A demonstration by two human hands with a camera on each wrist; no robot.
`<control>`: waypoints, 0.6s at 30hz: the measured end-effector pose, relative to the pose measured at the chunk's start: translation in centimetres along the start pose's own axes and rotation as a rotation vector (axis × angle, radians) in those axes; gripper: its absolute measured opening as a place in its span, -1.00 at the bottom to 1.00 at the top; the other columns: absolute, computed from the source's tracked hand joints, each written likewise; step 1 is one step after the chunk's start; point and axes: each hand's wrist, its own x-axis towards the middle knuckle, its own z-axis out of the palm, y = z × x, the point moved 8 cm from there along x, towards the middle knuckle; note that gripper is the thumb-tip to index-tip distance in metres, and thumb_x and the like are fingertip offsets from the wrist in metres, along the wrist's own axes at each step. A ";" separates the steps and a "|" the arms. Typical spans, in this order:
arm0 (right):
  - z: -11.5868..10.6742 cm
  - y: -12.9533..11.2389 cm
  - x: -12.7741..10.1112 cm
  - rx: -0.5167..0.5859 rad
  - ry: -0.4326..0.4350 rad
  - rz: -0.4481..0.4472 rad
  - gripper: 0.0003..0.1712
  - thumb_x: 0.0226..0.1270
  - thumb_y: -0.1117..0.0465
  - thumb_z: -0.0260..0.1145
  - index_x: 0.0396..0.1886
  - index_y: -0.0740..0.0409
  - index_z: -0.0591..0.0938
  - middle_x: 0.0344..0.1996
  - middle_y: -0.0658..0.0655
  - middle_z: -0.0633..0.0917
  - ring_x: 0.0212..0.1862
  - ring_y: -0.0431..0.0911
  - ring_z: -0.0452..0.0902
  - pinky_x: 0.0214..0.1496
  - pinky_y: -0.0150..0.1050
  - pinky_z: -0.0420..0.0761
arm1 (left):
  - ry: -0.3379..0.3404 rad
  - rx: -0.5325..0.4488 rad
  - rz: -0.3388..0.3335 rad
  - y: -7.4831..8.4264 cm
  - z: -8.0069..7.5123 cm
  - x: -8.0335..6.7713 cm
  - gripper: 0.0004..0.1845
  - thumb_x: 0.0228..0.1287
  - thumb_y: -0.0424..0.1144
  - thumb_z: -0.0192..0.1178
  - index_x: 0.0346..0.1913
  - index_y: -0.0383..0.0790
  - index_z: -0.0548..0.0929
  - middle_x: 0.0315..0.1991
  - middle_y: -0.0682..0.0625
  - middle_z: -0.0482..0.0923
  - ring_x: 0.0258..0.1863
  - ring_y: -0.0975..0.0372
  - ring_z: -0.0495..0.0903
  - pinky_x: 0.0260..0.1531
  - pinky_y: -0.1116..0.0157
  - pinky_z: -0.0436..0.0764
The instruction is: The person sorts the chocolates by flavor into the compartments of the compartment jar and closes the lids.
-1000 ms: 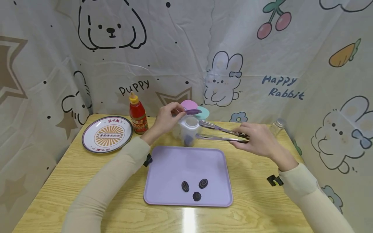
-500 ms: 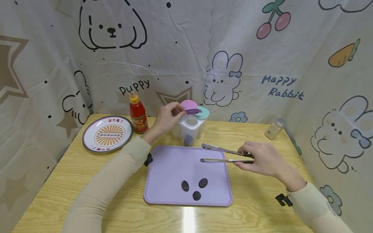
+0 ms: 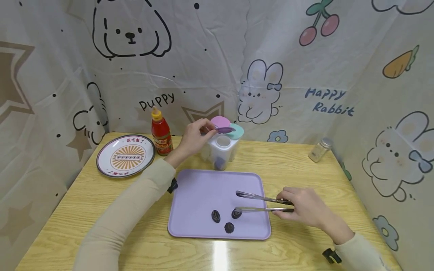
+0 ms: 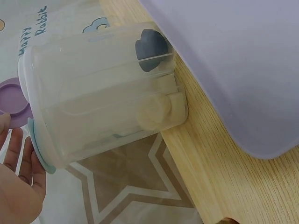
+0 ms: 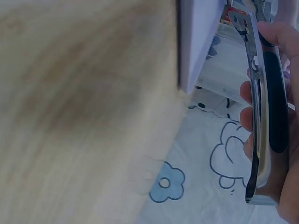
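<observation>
My left hand (image 3: 196,136) pinches a raised purple lid (image 3: 225,130) on a clear compartmented container (image 3: 222,151) behind the tray. The round opening in front of that lid is uncovered, and a dark piece (image 4: 151,49) lies at the bottom of one compartment in the left wrist view. With my right hand (image 3: 303,207) I grip metal tongs (image 5: 261,93) by their black handles. The tong arms stand apart above the purple tray (image 3: 200,188), the nearer tip over a dark spiral-marked chocolate (image 3: 236,214). Beside it lie a leaf-shaped chocolate (image 3: 216,216) and a round scalloped chocolate (image 3: 229,227).
A red sauce bottle (image 3: 161,135) with a yellow cap stands left of the container, near a patterned plate (image 3: 125,156). A small glass shaker (image 3: 320,149) is at the back right. Printed cloth (image 3: 203,56) hangs around the wooden table (image 3: 305,241).
My right hand has drawn the tongs back from beside the container and down over the tray to the chocolates. The left hand stays at the purple lid.
</observation>
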 end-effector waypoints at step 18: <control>2.4 -0.5 -1.2 0.038 -0.109 0.043 -0.68 0.10 -0.16 0.63 -0.35 -0.14 0.72 -0.51 -0.25 0.62 -0.52 -0.53 0.20 -0.52 -0.58 0.22 | 0.005 -0.010 0.006 0.2 0.0 -0.1 -0.90 0.45 -0.27 0.35 -0.08 -0.21 0.72 -0.07 -0.12 0.75 -0.09 0.06 0.69 0.03 0.15 0.67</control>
